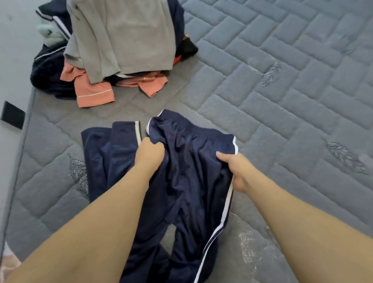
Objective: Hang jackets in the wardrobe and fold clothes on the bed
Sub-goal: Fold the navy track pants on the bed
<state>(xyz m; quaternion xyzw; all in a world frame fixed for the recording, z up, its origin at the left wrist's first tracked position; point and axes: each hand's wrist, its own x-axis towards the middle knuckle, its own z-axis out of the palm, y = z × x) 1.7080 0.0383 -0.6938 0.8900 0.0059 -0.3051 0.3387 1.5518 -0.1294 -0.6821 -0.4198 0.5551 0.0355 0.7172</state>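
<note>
Navy track trousers [189,184] with a white side stripe lie crumpled on the grey quilted bed [285,72], waistband away from the viewer, legs trailing toward the near edge. Just beside them to the left lies a folded navy garment [109,149] with a pale stripe. Farther back sits a pile of clothes [113,42], a grey top draped over orange and navy pieces.

No legible text, label, brand, number or sign appears in the head view. The navy trousers [183,184] bear only plain white side stripes, without lettering. The black tab [12,114] on the left edge of the mattress [286,94] shows no readable marking. The clothes pile [113,48] at far left shows no print.
</note>
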